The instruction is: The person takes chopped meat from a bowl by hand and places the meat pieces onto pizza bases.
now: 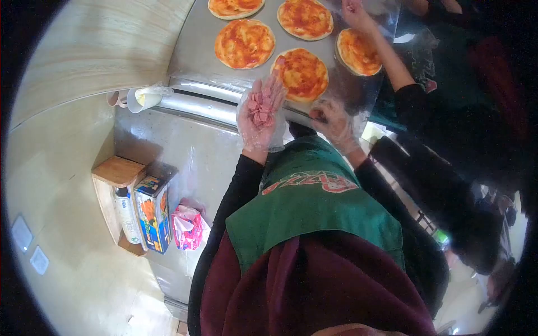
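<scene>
My left hand (260, 115), in a clear plastic glove, is turned palm up and cradles a pile of diced ham (261, 108). Its fingertips reach the left edge of the nearest pizza base (303, 75), which is spread with red sauce. Just below that base, my right hand (338, 124), gloved too, is closed in a pinch. Dark reddish bits that look like the same ham show at its fingertips. More sauced bases lie beyond: one pizza base (245, 44) to the left, another pizza base (305, 19) farther back.
A co-worker's hand (358, 15) reaches over the pizza base (360, 52) at the right. Left of the metal worktop (193, 59) are a white cup (136, 101), a wooden shelf (119, 171), a blue box (152, 210) and a pink packet (188, 227).
</scene>
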A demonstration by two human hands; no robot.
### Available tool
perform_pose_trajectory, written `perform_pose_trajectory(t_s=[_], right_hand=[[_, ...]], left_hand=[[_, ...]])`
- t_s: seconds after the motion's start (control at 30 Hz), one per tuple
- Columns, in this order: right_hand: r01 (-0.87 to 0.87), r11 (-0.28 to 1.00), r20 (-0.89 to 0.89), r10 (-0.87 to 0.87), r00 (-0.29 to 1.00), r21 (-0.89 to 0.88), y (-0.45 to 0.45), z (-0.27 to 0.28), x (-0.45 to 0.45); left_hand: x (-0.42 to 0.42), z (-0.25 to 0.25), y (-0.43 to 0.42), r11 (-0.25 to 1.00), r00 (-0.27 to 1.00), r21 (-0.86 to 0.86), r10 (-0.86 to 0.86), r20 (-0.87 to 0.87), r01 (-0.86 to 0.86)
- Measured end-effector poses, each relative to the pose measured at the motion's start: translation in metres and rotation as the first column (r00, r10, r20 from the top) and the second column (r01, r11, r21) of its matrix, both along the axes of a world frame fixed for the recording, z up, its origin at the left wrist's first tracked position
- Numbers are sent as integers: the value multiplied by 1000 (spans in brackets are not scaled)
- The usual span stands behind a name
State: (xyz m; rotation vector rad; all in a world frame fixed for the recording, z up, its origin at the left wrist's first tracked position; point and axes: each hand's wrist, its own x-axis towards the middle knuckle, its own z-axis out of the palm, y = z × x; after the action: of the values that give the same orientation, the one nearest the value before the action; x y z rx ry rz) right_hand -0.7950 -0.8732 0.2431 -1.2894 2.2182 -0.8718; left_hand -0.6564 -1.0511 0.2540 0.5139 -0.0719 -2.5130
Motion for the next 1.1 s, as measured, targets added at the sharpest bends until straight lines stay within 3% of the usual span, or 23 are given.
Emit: perform_pose_trajectory(t_s=[0.1,0.23,0.43,0.53,0.73,0.83,0.93,1.03,1.1], right_hand=[[29,999,-53,-27,998,27,0,-1,2],[63,996,-11,-63,998,-56,3,-5,-1],[188,981,248,-192,949,42,7,-7,-12],[228,972,230,-236,944,61,6,-13,-14],[241,963,432,-270,861,123,4,-6,-24],[236,970,220,-242,945,53,5,-11,-27],[303,933,427,-358,830,193,2,-3,-28],[340,931,450,-364,816,136,7,-16,-35],[300,942,305,-332,893,149,9,-11,-38]], left_hand=[[13,-9,10,998,998,-58,-21,54,24],[23,-4,22,1000,995,6,-12,98,11],[33,-12,31,997,996,70,11,84,-17],[38,-11,31,998,994,60,22,109,-28],[46,-11,26,998,990,11,59,127,-61],[47,-7,24,996,987,31,75,141,-80],[48,-4,22,996,986,34,80,147,-86],[50,-13,23,996,991,9,86,103,-88],[50,-9,23,997,987,-26,81,137,-78]])
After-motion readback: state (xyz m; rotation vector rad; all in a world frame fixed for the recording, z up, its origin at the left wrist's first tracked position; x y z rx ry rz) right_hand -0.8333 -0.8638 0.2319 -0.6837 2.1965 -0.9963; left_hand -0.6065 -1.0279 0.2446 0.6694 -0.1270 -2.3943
